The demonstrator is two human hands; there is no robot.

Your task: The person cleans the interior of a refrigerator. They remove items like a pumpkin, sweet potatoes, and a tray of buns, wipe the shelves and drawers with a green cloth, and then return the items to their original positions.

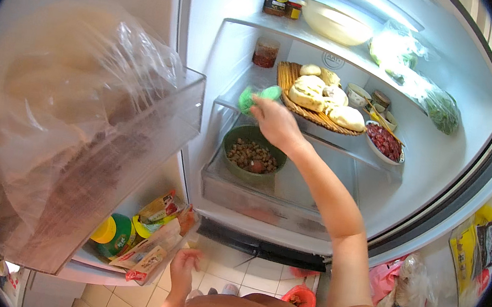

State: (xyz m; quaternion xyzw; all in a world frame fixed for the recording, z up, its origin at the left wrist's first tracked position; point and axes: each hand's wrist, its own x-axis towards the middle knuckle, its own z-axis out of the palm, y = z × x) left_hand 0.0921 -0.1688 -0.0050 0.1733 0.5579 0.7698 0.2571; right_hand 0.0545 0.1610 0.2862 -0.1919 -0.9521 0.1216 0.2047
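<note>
My right hand [274, 122] reaches into an open fridge and grips a bunched green cloth [252, 99] at the left side of the middle shelf. Just right of it, a woven tray [288, 84] carries several pale steamed buns [310, 92]. Below the hand, a dark green bowl [250, 176] of small brown round pieces sits on the lower level. My left hand [185, 262] hangs low beside the door's bottom bin, fingers loosely curled and slightly blurred, with nothing visible in it.
A bowl of chopped red meat [383, 143] lies at the shelf's right, with chopsticks [384, 122] above it. Jars [276, 1] and a large pale bowl [336, 22] stand on top. The open door bin [153, 129] holds a big plastic bag [61, 132] at left. A red bin [301, 297] is on the floor.
</note>
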